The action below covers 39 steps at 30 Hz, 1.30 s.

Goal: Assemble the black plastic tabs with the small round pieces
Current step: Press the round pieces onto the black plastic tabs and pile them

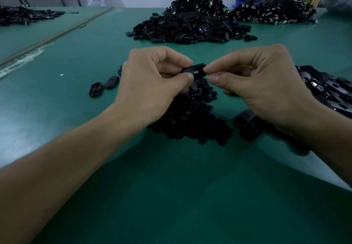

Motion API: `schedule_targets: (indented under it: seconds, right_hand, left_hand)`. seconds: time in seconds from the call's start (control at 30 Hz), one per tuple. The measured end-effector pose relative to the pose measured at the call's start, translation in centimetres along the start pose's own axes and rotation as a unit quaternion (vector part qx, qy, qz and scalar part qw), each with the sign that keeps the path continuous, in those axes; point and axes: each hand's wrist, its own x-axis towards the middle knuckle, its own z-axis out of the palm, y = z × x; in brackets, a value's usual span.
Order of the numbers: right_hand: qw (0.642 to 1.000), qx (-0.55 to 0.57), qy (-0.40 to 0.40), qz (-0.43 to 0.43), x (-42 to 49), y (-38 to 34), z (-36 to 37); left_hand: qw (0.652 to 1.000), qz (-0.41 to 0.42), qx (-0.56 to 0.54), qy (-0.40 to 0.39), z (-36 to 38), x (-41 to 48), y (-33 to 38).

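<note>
Tab: black plastic tab [194,70] lifted above the table [76,57], long axis running left-right between your hands.
Left hand [152,79] grip: pinching the tab's left end.
Right hand [253,83] grip: fingertips pressed together at its right end, apparently on a small piece; too hidden to confirm.
Round pieces [190,118]: heaped directly below.

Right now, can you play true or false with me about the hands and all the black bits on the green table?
1. Both hands pinch one black plastic tab. True.
2. The left hand lies flat on the green table. False: it is raised, gripping the tab.
3. A heap of small round pieces lies under the hands. True.
4. The right hand holds scissors. False: it pinches the tab's end.
5. The table is red. False: green.
</note>
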Motion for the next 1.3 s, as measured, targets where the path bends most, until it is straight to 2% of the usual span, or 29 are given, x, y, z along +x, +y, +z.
schedule_targets:
  seconds: [0.13,0.3,0.43,0.7,0.97,1.17,1.3]
  right_hand:
    - [1.0,-0.021,0.01,-0.011,0.0,-0.1,0.0]
    - [0.994,-0.099,0.018,-0.036,-0.2,-0.3,0.5]
    - [0.99,-0.121,0.045,-0.052,-0.4,-0.8,0.5]
    - [0.988,-0.143,0.052,-0.039,-0.6,-1.3,0.5]
    - [0.98,-0.179,0.075,-0.044,-0.7,-1.4,0.9]
    - [0.981,-0.175,0.073,-0.047,-0.7,-1.8,0.8]
    - [0.993,-0.112,0.048,-0.005,-0.3,-1.5,0.5]
  left_hand:
    - [1.0,0.0,-0.006,-0.004,0.1,-0.1,0.1]
    - [1.0,0.005,-0.015,-0.011,0.2,-0.2,0.3]
    - [0.999,0.015,-0.016,-0.024,0.4,-0.3,0.4]
    - [0.999,0.04,0.007,-0.029,0.5,-0.4,0.7]
    - [0.991,0.101,0.089,-0.023,0.8,-0.8,1.2]
    - [0.99,0.109,0.083,-0.007,1.0,-1.0,1.3]
    - [0.991,0.113,0.077,-0.007,1.0,-1.0,1.3]
